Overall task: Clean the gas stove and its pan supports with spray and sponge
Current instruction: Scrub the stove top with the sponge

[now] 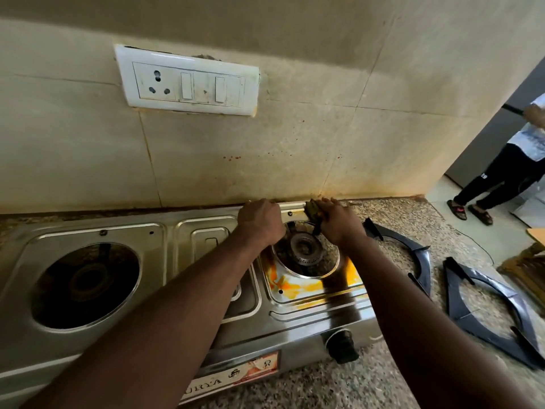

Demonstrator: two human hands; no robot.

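A: Step in hand?
B: Scrubbing. My right hand (339,222) grips the sponge (312,208) at the stove (88,237)'s rear edge, 12 o'clock of the right burner (303,247). Left hand (259,219) is closed, bracing the rear rim.
A: Next?
B: I judge the orange stains (298,286) at 6 o'clock need wiping; pan supports (483,308) wait on the bench (368,385), 3 o'clock.

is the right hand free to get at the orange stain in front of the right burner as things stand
Probably yes. The right hand holds the sponge at the stove's back edge, just beyond the right burner. The orange stain lies bare on the near side; nothing rests on it, and both pan supports sit off on the counter.
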